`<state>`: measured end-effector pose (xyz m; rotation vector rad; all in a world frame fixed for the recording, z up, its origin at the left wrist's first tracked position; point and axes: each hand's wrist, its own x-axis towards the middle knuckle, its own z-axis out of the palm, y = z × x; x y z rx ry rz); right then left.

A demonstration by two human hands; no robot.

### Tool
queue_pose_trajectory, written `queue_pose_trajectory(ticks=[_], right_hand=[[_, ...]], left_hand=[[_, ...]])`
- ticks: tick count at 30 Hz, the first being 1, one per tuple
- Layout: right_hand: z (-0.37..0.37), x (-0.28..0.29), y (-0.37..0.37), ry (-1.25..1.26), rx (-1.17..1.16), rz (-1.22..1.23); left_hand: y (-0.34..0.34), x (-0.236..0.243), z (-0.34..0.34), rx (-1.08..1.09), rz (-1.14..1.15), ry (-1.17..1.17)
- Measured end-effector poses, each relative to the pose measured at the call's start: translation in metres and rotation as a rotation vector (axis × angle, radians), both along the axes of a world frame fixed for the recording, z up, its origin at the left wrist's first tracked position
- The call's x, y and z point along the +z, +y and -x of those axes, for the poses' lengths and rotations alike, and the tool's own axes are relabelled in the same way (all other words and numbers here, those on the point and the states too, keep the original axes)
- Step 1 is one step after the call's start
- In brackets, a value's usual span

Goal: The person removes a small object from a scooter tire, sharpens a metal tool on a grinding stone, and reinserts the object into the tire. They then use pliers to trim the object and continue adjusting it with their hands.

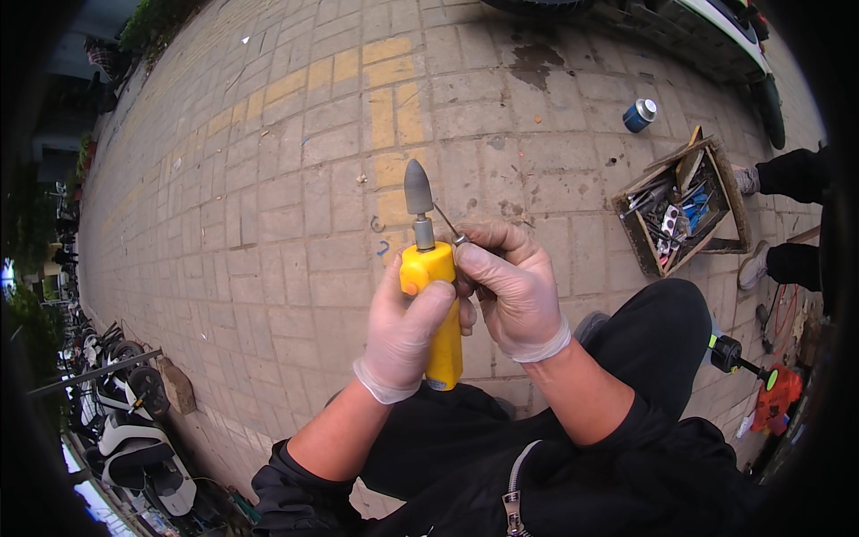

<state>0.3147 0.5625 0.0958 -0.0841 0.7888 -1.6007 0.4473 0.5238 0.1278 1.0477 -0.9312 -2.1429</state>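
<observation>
Both my hands wear thin translucent gloves. My left hand [403, 327] is wrapped round a yellow handheld rotary grinder [443, 353], thumb across its front near an orange button. The tool stands nearly upright, with a grey bullet-shaped grinding stone [418, 188] in the metal collet at its top. Close against the grinder's right side, my right hand [508, 285] pinches a thin metal rod [445, 219] between thumb and fingers. The rod slants up and left, its tip close to the stone's base; whether they touch I cannot tell. The lower fingers of my right hand are partly hidden behind the grinder.
On the paving to the right stands a wooden toolbox [684, 210] full of tools, with a blue can [640, 115] beyond it. Another person's shoes [753, 267] are beside the box. Parked scooters [148, 461] line the left, and a vehicle [689, 45] is at the upper right.
</observation>
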Motion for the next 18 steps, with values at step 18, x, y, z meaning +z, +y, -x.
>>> queue_pose_trajectory(ticks=[18], right_hand=[[-0.0031,0.0,-0.0003,-0.005,-0.042,-0.031]], left_hand=[[0.0022,-0.0045,-0.0015,-0.014,0.017,0.0]])
